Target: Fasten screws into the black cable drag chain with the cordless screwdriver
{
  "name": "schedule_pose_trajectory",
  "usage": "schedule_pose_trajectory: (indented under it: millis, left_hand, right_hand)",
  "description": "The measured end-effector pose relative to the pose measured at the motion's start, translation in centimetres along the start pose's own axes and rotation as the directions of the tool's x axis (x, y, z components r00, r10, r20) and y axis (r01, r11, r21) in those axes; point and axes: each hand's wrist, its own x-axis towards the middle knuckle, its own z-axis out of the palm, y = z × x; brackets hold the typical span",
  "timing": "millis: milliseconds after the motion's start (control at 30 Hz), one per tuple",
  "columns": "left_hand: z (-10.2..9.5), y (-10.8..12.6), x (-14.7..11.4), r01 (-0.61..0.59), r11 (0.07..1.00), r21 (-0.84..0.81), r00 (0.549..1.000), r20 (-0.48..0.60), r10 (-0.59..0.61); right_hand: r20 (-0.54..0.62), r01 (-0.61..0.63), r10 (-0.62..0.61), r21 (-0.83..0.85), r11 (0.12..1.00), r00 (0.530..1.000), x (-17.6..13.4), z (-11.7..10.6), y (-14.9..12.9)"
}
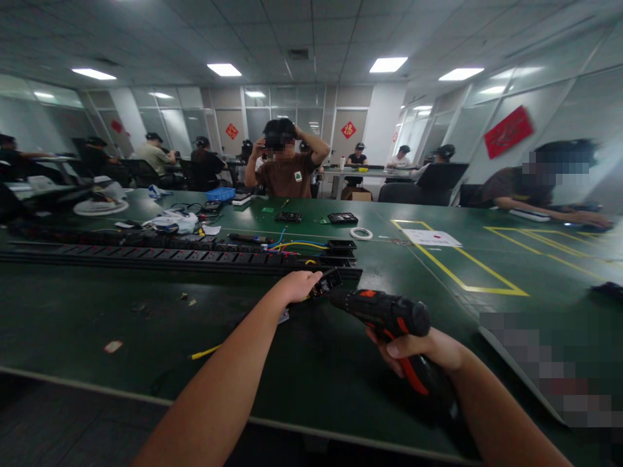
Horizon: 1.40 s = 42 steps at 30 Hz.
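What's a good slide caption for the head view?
Left hand holds a small black part while the right hand points a black-and-orange power drill toward it above a green table.

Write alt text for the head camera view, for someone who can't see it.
A person's right grip holds a black-and-orange power drill toward a small black part in the left grip, over a green table. Beyond lie a long black strip and coloured wires; another person is across the table, arms raised.
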Motion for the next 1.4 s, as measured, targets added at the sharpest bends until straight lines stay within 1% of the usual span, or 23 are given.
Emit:
schedule_pose_trajectory:
  millis: [167, 400, 667, 1400]
  left_hand:
    - [-0.09, 0.03, -0.05, 0.005, 1.0, -0.002, 1.0, 0.001, -0.005]
    - [-0.12, 0.21, -0.25, 0.012, 1.0, -0.004, 1.0, -0.005, -0.012]
    - [-0.43, 0.65, -0.45, 0.003, 1.0, 0.011, 1.0, 0.01, -0.003]
    - [-0.39, 0.42, -0.41, 0.011, 1.0, 0.004, 1.0, 0.008, -0.011]
  right_hand:
    - [0.024, 0.023, -0.024, 0.009, 1.0, 0.999, -0.08, 0.09, 0.09]
    - [0.04, 0.021, -0.021, -0.002, 1.0, 0.999, -0.08, -0.06, 0.09]
    - [0.023, 0.017, -0.017, 0.005, 1.0, 1.0, -0.07, 0.08, 0.18]
    - [0.01, -0.002, 0.002, -0.015, 1.0, 1.0, -0.15, 0.05, -0.07]
